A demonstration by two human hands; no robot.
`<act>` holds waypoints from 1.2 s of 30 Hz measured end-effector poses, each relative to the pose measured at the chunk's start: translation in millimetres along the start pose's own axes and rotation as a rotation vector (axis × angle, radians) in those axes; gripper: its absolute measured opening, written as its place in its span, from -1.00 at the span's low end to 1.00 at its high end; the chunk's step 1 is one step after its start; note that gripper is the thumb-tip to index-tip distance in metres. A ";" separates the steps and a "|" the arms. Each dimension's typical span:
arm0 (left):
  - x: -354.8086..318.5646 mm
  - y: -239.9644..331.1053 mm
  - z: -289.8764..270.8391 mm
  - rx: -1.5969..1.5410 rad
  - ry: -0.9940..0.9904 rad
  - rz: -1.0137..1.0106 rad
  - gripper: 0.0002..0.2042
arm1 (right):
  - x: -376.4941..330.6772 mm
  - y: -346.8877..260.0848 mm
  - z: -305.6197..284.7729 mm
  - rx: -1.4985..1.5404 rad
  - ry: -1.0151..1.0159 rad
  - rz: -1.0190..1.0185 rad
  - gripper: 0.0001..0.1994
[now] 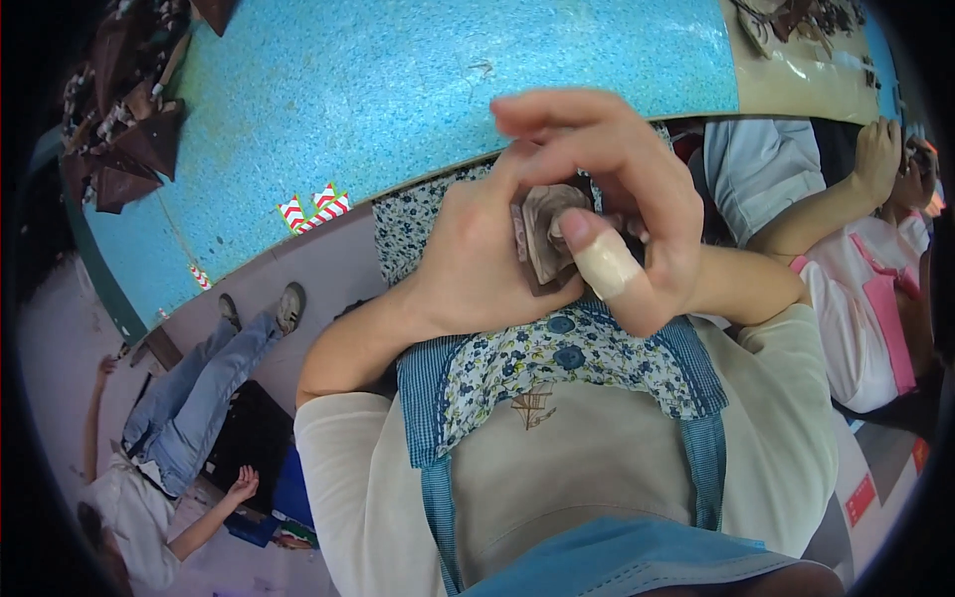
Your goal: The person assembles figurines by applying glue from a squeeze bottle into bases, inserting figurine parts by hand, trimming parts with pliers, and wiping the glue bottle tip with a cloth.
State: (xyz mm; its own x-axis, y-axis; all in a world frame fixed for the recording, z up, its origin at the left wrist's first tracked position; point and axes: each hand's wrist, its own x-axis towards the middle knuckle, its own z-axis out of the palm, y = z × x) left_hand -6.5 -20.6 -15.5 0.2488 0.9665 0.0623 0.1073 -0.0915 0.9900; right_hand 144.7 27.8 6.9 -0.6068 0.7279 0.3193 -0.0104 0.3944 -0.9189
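Note:
Between my two hands, just in front of my chest, is a brown, rolled and layered piece point(548, 229) that looks like a rose; its material is hard to tell. My left hand point(468, 244) is closed around it from the left, most of its fingers hidden behind. From the right, my right hand point(637, 189) curls over it, with the thumb pressed on its front layers and the index finger arched above. A pale bandage point(609, 267) wraps that thumb.
A blue speckled table point(418, 90) curves across the top. Dark brown pointed pieces point(129, 149) are heaped at its far left, and more brown scraps point(796, 20) lie at the right. One person point(865, 308) sits at my right; another point(149, 488) is at the lower left.

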 end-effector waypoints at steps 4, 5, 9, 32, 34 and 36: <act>0.8 -3.5 -5.3 -0.002 -0.029 -0.012 -0.46 | 0.5 1.5 4.3 0.122 -0.027 0.080 -0.72; 0.2 -3.8 -6.1 0.001 -0.019 -0.004 -0.46 | 1.4 5.1 4.4 0.123 -0.031 0.083 -0.72; -1.5 -4.7 -8.8 0.012 -0.039 -0.008 -0.46 | 5.3 16.8 3.8 0.075 -0.089 -0.102 -0.73; 10.3 19.6 -32.5 -0.742 -0.291 -0.341 -0.19 | 50.8 -15.2 -45.8 -0.141 -0.298 -0.238 -0.65; 8.7 16.2 -37.7 -0.663 -0.190 -0.241 -0.14 | 57.3 -11.7 -50.9 -0.058 -0.285 -0.231 -0.62; 3.5 32.4 -50.2 -0.655 -0.043 -0.297 -0.19 | 62.8 -1.4 -56.2 0.021 -0.271 -0.219 -0.59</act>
State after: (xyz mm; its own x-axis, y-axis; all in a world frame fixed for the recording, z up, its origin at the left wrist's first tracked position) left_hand -50.5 -8.1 23.2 0.3376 0.9169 -0.2128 -0.4201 0.3490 0.8377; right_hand 151.3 104.5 41.3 -0.7774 0.4504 0.4392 -0.1784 0.5116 -0.8405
